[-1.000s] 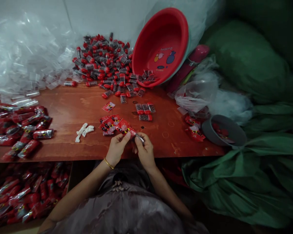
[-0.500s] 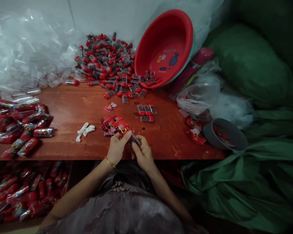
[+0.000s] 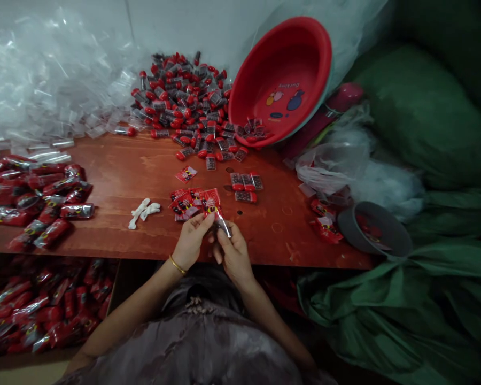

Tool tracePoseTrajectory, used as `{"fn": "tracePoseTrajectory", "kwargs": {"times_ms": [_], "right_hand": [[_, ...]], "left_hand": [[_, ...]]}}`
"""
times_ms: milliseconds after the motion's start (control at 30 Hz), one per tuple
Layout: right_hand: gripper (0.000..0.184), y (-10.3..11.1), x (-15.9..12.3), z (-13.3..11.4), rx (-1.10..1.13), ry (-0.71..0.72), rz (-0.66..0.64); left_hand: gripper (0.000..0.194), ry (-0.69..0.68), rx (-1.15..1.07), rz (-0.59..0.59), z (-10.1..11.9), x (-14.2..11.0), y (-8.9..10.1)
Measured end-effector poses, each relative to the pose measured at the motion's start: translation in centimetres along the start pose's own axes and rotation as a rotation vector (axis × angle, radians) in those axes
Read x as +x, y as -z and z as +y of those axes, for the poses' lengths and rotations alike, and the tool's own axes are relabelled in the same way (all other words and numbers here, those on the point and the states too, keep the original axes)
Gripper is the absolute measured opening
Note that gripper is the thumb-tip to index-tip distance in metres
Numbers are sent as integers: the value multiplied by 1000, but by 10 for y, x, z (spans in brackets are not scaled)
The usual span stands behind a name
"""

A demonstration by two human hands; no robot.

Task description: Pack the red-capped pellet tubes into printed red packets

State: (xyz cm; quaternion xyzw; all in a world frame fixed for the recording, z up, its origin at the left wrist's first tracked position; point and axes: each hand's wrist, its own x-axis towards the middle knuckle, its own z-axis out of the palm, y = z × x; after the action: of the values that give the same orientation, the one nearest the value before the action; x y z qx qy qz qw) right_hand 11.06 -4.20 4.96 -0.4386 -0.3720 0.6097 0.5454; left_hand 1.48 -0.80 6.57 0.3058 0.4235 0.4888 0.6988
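Observation:
In front of my body, at the table's near edge, both hands work on one small item. My left hand [image 3: 190,241], with a gold bangle at the wrist, pinches a red printed wrapper [image 3: 212,200] between thumb and fingers. My right hand [image 3: 235,254] is closed round the lower end, where a shiny clear and dark part [image 3: 225,227] shows; my fingers partly hide it. Just beyond my left hand lies a small pile of flat red printed wrappers [image 3: 183,202]. Several red-capped clear containers [image 3: 246,183] with dark contents stand grouped to the right.
A heap of red-capped containers [image 3: 184,101] lies at the back, beside a tilted red basin [image 3: 280,59]. Clear plastic sleeves [image 3: 56,80] and wrapped red packs [image 3: 44,198] fill the left. White finger cots or similar scraps [image 3: 142,211] lie nearby. A grey bowl [image 3: 353,235] stands right.
The red wrapper now stands more upright in my hands, and a shiny end shows by my right thumb. The view has shifted slightly, so the table's things appear further right.

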Motion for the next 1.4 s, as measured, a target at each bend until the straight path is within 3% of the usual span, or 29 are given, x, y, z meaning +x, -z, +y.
{"fn": "tracePoseTrajectory", "kwargs": {"times_ms": [200, 467, 667, 833, 900, 1000, 1067, 1133, 1200, 1233, 1300, 1400], "right_hand": [[29, 0, 12, -3, -122, 36, 108], [33, 11, 9, -8, -193, -5, -140], [27, 21, 12, 0, -319, 25, 30], [36, -2, 28, 7, -429, 156, 98], [31, -3, 38, 4, -667, 293, 97], [33, 22, 59, -4, -1129, 439, 227], [41, 50, 72, -8, -1390, 426, 357], [49, 74, 83, -6, -1569, 349, 383], [51, 89, 89, 2, -1662, 308, 337], [50, 91, 89, 7, -1678, 308, 324], [47, 90, 84, 16, -1676, 342, 337], [43, 83, 70, 24, -1652, 443, 372]], "left_hand": [[38, -35, -17, 15, -9, 0, -2], [37, -39, -117, 90, 3, 9, -2], [44, 13, -170, 53, -2, 5, -1], [41, 17, -195, 70, 9, -3, 6], [36, 3, -213, 130, 23, -2, 23], [26, -93, -295, 295, 57, 9, 75], [22, -163, -303, 478, 82, 18, 120], [38, -296, -315, 605, 100, 22, 158], [49, -328, -229, 606, 103, 22, 172], [48, -355, -128, 609, 99, 22, 168], [41, -416, 209, 614, 80, 24, 143], [38, -525, 955, 402, 46, 34, 88]]}}
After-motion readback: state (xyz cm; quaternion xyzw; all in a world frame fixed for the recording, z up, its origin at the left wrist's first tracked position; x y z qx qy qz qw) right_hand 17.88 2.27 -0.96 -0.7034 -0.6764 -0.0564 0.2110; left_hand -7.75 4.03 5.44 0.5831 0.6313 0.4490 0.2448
